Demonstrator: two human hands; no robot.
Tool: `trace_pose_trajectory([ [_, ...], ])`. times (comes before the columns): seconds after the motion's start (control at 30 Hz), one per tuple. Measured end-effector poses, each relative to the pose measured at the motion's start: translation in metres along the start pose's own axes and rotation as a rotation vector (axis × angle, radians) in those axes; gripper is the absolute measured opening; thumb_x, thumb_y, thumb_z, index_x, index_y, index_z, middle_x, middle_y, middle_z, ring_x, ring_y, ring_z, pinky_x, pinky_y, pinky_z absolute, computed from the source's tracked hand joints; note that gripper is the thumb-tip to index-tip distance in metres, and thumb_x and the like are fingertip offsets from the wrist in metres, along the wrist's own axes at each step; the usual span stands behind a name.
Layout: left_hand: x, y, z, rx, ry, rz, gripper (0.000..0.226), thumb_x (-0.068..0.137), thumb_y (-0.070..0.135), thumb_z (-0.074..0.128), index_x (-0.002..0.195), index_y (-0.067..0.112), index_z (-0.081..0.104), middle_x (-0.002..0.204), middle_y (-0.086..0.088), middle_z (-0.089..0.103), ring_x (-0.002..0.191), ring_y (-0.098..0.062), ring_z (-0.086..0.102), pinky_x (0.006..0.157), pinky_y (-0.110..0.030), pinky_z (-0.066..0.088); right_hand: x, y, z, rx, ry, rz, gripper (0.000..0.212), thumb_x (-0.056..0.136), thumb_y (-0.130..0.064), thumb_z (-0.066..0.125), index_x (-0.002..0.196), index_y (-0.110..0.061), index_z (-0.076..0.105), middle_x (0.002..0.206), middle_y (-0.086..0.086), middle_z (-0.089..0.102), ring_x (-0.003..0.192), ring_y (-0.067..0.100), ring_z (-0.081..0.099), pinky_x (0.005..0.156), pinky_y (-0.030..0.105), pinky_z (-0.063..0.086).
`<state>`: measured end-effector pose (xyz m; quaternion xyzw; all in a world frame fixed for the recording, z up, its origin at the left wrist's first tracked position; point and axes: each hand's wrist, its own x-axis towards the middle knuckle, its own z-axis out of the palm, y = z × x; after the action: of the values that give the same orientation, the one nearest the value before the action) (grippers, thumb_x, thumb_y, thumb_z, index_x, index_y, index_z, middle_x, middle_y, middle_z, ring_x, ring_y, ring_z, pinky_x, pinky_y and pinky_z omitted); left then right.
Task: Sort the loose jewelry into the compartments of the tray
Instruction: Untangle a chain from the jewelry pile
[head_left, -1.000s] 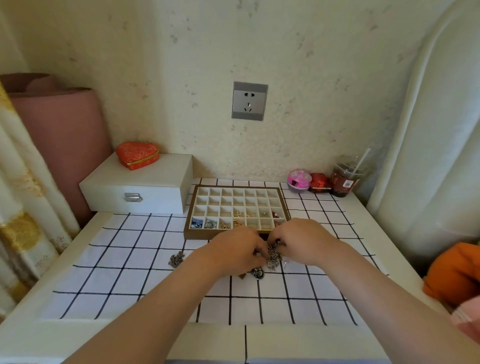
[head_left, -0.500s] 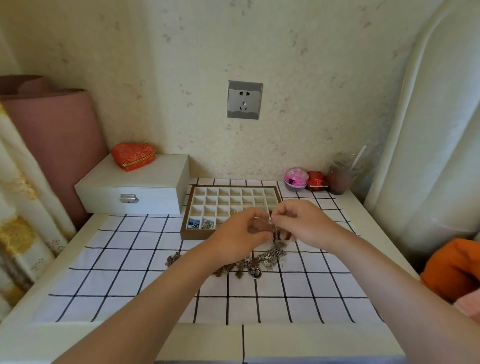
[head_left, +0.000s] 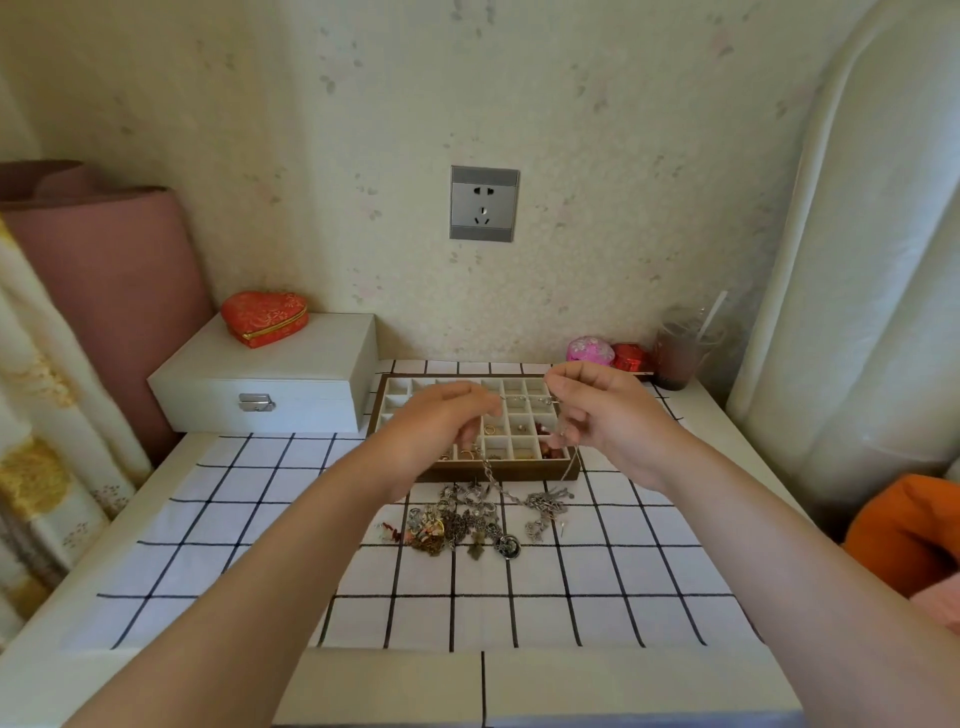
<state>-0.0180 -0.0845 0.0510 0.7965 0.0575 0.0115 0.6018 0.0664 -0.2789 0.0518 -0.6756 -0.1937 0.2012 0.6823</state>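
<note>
On the checked cloth (head_left: 260, 519) against the wall, I see a silver chain (head_left: 527, 399) stretched above the tray (head_left: 524, 474). My left hand (head_left: 441, 421) and right hand (head_left: 608, 410) each pinch it with curled fingers. Its slack hangs from both hands to the jewelry pile (head_left: 462, 522) just in front of the tray.

cloth (head_left: 234, 493) white, black grid | tray (head_left: 519, 474) brown | chain (head_left: 489, 468) silver

Head view looks forward and down, apparently near the table (head_left: 727, 426).
</note>
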Motion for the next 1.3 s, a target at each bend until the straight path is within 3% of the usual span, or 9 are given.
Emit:
trace_pose_trajectory([
  [0.2,-0.001,0.010,-0.007,-0.192,-0.027,0.069,0.019,0.095,0.030,0.059,0.087,0.015,0.067,0.053,0.005,0.032,0.057,-0.018,0.045,0.078,-0.032,0.042,-0.002,-0.003,0.000,-0.223,-0.061,0.032,0.012,0.093,-0.019,0.069,0.103,-0.013,0.072,0.053,-0.006,0.037,0.047,0.010,0.030,0.044,0.022,0.024],
  [0.3,-0.005,0.020,-0.006,-0.290,-0.074,0.062,0.020,0.101,0.024,0.054,0.091,0.012,0.066,0.054,0.004,0.029,0.050,-0.015,0.033,0.057,-0.028,0.042,-0.003,-0.003,0.004,-0.357,-0.057,0.059,0.012,0.092,-0.018,0.071,0.101,-0.010,0.074,0.048,-0.011,0.042,0.043,0.006,0.034,0.041,0.014,0.029],
  [0.43,-0.011,0.035,-0.006,-0.309,-0.109,0.110,0.019,0.102,0.022,0.051,0.089,0.017,0.064,0.061,0.003,0.024,0.051,-0.012,0.021,0.042,-0.021,0.023,0.001,0.002,0.007,-0.563,-0.003,0.019,0.019,0.098,-0.025,0.060,0.092,-0.022,0.078,0.056,-0.007,0.059,0.054,0.008,0.051,0.066,0.021,0.046],
  [0.53,-0.012,0.047,-0.007,-0.361,-0.097,0.181,0.021,0.103,0.021,0.049,0.088,0.017,0.063,0.061,0.003,0.032,0.052,-0.012,0.027,0.044,-0.020,0.023,0.001,0.002,0.012,-0.621,-0.053,0.015,0.029,0.104,-0.027,0.048,0.100,-0.031,0.077,0.102,-0.012,0.074,0.095,-0.004,0.064,0.094,0.028,0.046],
  [0.63,-0.012,0.056,-0.006,-0.380,-0.055,0.259,0.022,0.104,0.020,0.046,0.090,0.015,0.062,0.064,0.003,0.041,0.055,-0.012,0.036,0.050,-0.023,0.027,-0.005,-0.003,0.025,-0.299,-0.227,0.020,0.034,0.107,-0.023,0.042,0.112,-0.031,0.074,0.122,-0.007,0.071,0.119,0.011,0.063,0.107,0.035,0.043],
  [0.73,-0.010,0.058,-0.006,-0.419,0.015,0.315,0.021,0.103,0.018,0.046,0.090,0.014,0.061,0.066,0.003,0.044,0.058,-0.013,0.039,0.053,-0.024,0.029,-0.010,-0.005,0.038,-0.027,-0.467,0.058,0.036,0.107,-0.017,0.035,0.127,-0.007,0.063,0.099,0.013,0.074,0.099,0.028,0.068,0.096,0.039,0.050],
  [0.83,-0.009,0.055,-0.011,-0.435,0.151,0.328,0.023,0.103,0.016,0.046,0.087,0.016,0.062,0.065,0.002,0.041,0.058,-0.014,0.038,0.053,-0.024,0.031,-0.005,-0.006,0.038,-0.112,-0.510,0.085,0.037,0.107,-0.025,0.038,0.113,-0.008,0.069,0.068,0.001,0.050,0.064,0.021,0.049,0.086,0.043,0.046],
  [0.97,-0.007,0.049,-0.028,-0.473,0.340,0.327,0.026,0.101,0.013,0.047,0.079,0.016,0.059,0.062,-0.001,0.033,0.055,-0.016,0.030,0.049,-0.025,0.027,0.002,-0.005,0.026,-0.325,-0.372,0.070,0.019,0.098,-0.026,0.063,0.083,-0.030,0.075,0.059,-0.006,0.041,0.054,0.015,0.036,0.073,0.037,0.047],
  [1.3,-0.002,0.015,-0.047,-0.227,0.507,0.025,0.019,0.101,0.009,0.045,0.089,0.003,0.058,0.058,-0.009,0.059,0.055,-0.022,0.064,0.062,-0.038,0.061,0.016,-0.009,0.021,-0.502,0.100,-0.139,0.017,0.101,-0.022,0.058,0.096,-0.022,0.074,0.051,-0.012,0.056,0.048,0.007,0.047,0.058,0.025,0.043],
])
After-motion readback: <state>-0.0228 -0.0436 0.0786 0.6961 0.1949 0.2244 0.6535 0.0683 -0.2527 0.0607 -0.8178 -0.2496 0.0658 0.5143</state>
